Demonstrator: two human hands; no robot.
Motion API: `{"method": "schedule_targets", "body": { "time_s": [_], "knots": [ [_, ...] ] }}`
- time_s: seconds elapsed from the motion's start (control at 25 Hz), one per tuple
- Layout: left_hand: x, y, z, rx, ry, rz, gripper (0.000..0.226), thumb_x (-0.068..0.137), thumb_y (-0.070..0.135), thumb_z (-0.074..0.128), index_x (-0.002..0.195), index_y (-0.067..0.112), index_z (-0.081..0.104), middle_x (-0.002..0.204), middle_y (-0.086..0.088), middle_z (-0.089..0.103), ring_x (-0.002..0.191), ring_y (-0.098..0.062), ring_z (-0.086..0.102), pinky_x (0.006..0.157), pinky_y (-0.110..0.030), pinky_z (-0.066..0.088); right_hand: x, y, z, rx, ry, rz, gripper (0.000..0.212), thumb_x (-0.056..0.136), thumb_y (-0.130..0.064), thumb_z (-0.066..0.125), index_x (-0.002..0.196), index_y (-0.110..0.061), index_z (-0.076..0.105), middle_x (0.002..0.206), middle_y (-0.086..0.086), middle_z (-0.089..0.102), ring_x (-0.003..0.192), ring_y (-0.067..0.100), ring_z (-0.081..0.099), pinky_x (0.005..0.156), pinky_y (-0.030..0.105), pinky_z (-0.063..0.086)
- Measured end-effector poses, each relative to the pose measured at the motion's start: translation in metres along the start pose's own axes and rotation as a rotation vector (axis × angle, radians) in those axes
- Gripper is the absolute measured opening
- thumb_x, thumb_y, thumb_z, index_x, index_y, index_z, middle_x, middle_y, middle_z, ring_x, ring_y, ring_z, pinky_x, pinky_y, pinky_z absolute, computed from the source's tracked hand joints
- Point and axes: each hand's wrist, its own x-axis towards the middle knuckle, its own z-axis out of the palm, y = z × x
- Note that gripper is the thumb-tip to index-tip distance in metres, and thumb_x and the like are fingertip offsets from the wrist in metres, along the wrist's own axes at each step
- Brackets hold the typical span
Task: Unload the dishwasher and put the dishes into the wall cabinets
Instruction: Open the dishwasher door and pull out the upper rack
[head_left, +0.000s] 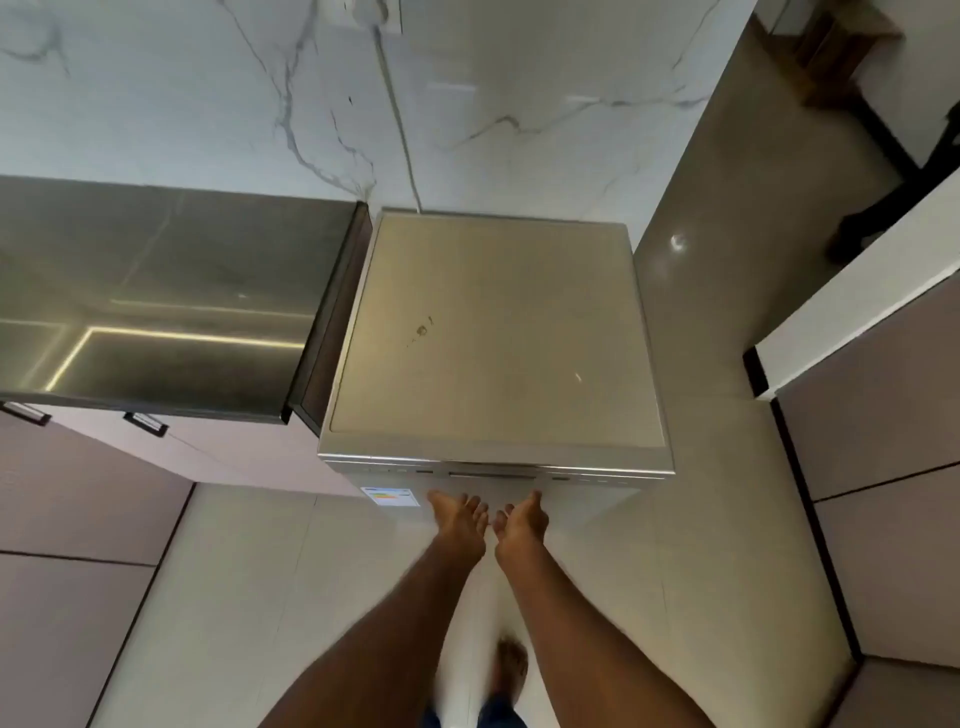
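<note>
A silver freestanding dishwasher (493, 332) stands against the marble wall, seen from above, its door closed. A recessed handle slot (491, 474) runs along the top of its front, and a colour label (389, 496) sits at the front's upper left. My left hand (460, 514) and my right hand (522, 519) reach side by side just below that slot, palms up, fingers spread, holding nothing. No dishes are visible.
A dark glossy countertop (156, 296) adjoins the dishwasher's left side, with pinkish drawers and handles (145, 422) below. Another cabinet with a white top (857, 322) stands at the right. Pale floor tiles lie below; my foot (511, 665) shows between my arms.
</note>
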Motion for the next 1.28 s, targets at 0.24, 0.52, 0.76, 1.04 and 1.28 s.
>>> {"method": "schedule_targets", "body": {
  "time_s": [0.24, 0.52, 0.76, 1.04, 1.28],
  "knots": [
    [0.053, 0.017, 0.029, -0.315, -0.095, 0.042, 0.063, 0.102, 0.068, 0.037, 0.114, 0.014, 0.068, 0.100, -0.008, 0.070, 0.089, -0.023, 0.067, 0.089, -0.034, 0.055, 0.069, -0.009, 0.028, 0.483, -0.200, 0.111, 0.044, 0.105, -0.051, 0.048, 0.118, -0.012, 0.064, 0.119, 0.018, 0.065, 0.097, 0.031, 0.064, 0.101, 0.048, 0.052],
    [0.057, 0.018, 0.021, -0.139, -0.109, 0.047, 0.075, 0.102, 0.073, 0.016, 0.093, 0.014, 0.062, 0.076, -0.003, 0.068, 0.073, -0.017, 0.062, 0.071, -0.029, 0.050, 0.068, -0.009, 0.014, 0.541, -0.338, 0.084, 0.047, 0.105, -0.056, 0.044, 0.104, -0.011, 0.058, 0.101, 0.015, 0.062, 0.093, 0.028, 0.062, 0.085, 0.042, 0.054],
    [0.057, 0.011, 0.005, 0.068, -0.130, 0.090, 0.081, 0.095, 0.083, 0.017, 0.096, 0.017, 0.064, 0.083, -0.002, 0.064, 0.064, -0.014, 0.053, 0.062, -0.025, 0.041, 0.068, 0.000, 0.009, 0.434, -0.365, 0.023, 0.062, 0.101, -0.067, 0.041, 0.135, -0.017, 0.056, 0.125, 0.013, 0.063, 0.105, 0.029, 0.064, 0.099, 0.044, 0.052],
    [0.025, -0.095, -0.160, 0.293, -0.024, 0.022, 0.080, 0.088, 0.075, 0.057, 0.139, 0.014, 0.050, 0.130, -0.011, 0.063, 0.115, -0.029, 0.064, 0.101, -0.041, 0.053, 0.041, 0.151, -0.123, 0.288, -0.196, 0.106, 0.082, 0.090, -0.064, 0.063, 0.152, -0.016, 0.041, 0.148, 0.021, 0.053, 0.132, 0.041, 0.055, 0.112, 0.056, 0.048],
    [0.033, -0.114, -0.266, 1.115, 0.459, 0.366, 0.150, 0.057, 0.089, 0.068, 0.163, 0.003, 0.005, 0.171, -0.023, 0.005, 0.158, -0.042, 0.009, 0.128, -0.048, 0.017, 0.047, 0.231, -0.215, -0.620, 0.366, -0.214, 0.132, 0.065, -0.099, 0.052, 0.161, -0.015, 0.017, 0.164, 0.027, 0.020, 0.151, 0.047, 0.023, 0.122, 0.061, 0.027]
  ]
}}
